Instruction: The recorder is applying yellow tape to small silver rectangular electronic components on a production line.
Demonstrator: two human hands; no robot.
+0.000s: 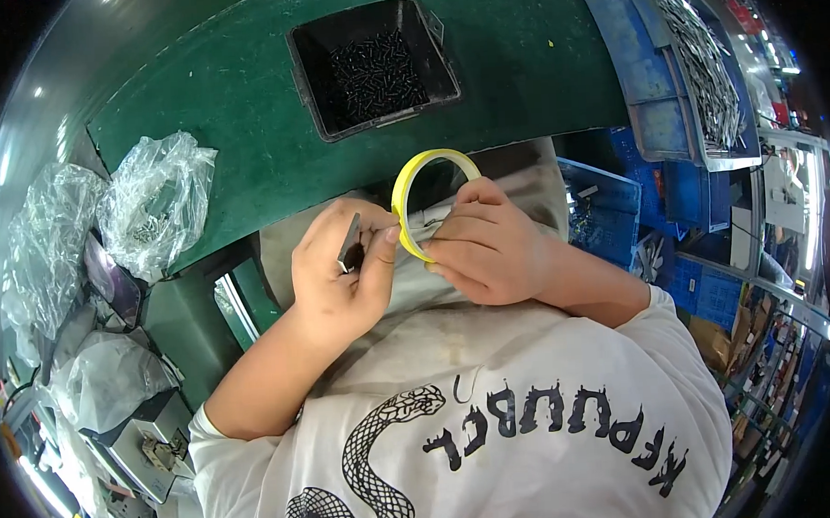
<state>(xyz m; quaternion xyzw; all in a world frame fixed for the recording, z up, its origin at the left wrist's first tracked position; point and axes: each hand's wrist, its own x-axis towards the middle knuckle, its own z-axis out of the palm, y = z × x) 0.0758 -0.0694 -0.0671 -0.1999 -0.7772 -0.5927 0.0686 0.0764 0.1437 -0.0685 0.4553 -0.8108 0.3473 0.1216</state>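
Observation:
A roll of yellow tape (401,195) is held on edge in front of my body, just off the near edge of the table. My right hand (496,246) grips its right side, fingers curled round the lower rim. Closed in my left hand (334,276) is a small grey metal strip (350,240), its end poking out between the curled fingers and thumb. The left fingertips also touch the left rim of the roll. Part of the strip is hidden in the palm.
On the green table (241,100) stands a black bin (303,65) full of small black pieces. Clear plastic bags (158,201) lie at the left. A blue crate (653,91) of thin metal parts sits at the far right, with another blue bin (607,195) below it.

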